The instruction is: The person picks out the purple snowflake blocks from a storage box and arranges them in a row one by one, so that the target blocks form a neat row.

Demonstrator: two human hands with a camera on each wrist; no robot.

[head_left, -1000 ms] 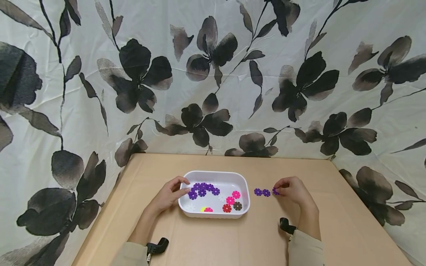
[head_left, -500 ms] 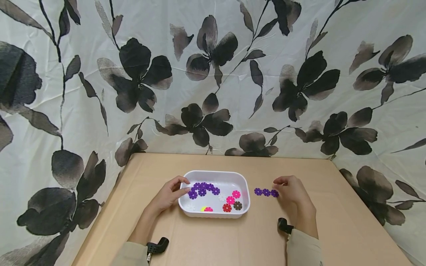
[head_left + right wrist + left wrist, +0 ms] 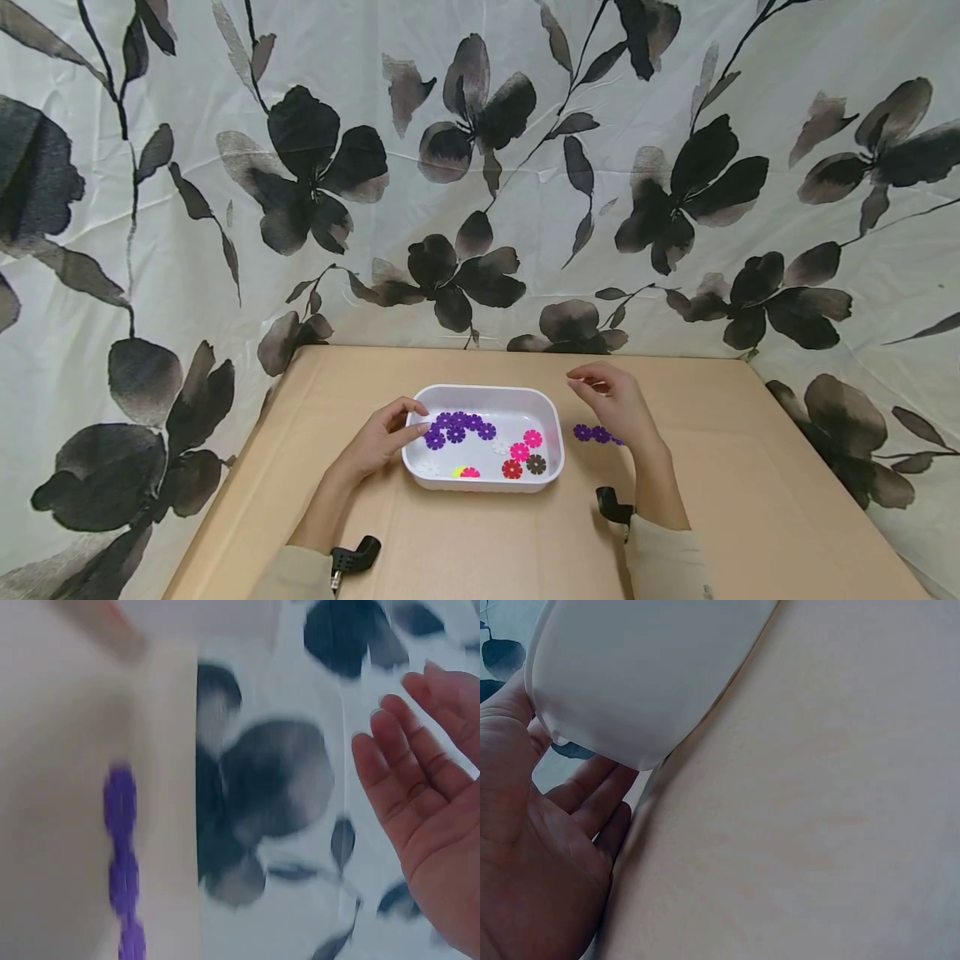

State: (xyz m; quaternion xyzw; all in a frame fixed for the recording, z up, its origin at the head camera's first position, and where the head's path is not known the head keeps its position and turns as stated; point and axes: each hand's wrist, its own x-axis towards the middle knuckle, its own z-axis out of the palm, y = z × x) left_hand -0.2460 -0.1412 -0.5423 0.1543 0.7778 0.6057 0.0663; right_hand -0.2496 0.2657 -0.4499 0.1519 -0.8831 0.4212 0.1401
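A white plastic tray (image 3: pixel 480 482) sits on the table with purple flower-shaped pieces (image 3: pixel 455 425) in its left part. My left hand (image 3: pixel 382 435) holds the tray's left end, thumb and fingers at the rim; in the left wrist view that hand (image 3: pixel 547 832) lies against the end wall (image 3: pixel 637 682). A short row of purple flower pieces (image 3: pixel 597 433) lies right of the tray, its right end partly hidden by my right hand. The right hand (image 3: pixel 618 404) is raised behind the row, fingers loosely bent; in the right wrist view the hand (image 3: pixel 435 787) holds nothing.
Pink flower pieces (image 3: pixel 519 452), a red one (image 3: pixel 512 470), a brown one (image 3: pixel 536 464) and a part-hidden yellow one (image 3: pixel 458 472) lie in the tray's front and right. The table (image 3: pixel 480 550) ends at a floral cloth (image 3: pixel 570 275) behind.
My right hand has let go of the third purple piece, which now joins the row's right end. It has then moved left and away from me, toward the tray. The left hand has not moved.
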